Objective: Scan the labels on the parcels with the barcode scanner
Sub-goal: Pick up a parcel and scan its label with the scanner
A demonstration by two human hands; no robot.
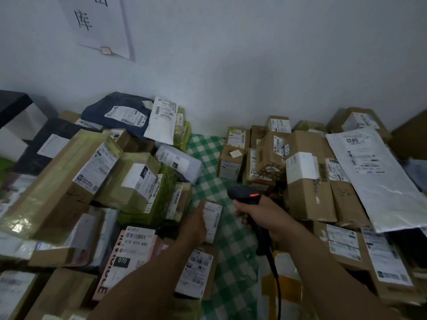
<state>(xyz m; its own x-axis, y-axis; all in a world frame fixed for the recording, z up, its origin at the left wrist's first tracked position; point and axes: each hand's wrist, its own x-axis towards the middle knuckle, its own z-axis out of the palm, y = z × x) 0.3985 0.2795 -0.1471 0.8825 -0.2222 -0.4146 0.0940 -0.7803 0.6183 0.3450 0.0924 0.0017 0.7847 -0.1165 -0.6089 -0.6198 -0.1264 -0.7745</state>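
Now, from the head camera: my right hand [261, 215] wraps its fingers round the handle of the black barcode scanner [245, 195], a red light glowing on its head and its cable [275, 273] trailing toward me. The nose is aimed left and down at a small carton [213, 221] on the green checked cloth [208, 153], between the left heap [69, 172] and the right heap [307, 188] of parcels. My left hand [195, 225] lies on that carton's left edge, fingers straight and pressed together; whether the thumb hooks underneath is hidden. The carton's white label faces up, just beside the scanner. By its looks the carton should be light and stiff, best steadied by its cardboard edges, leaving the barcode uncovered. The grey poly mailer [374, 176] on the right heap looks soft and slippery by comparison.
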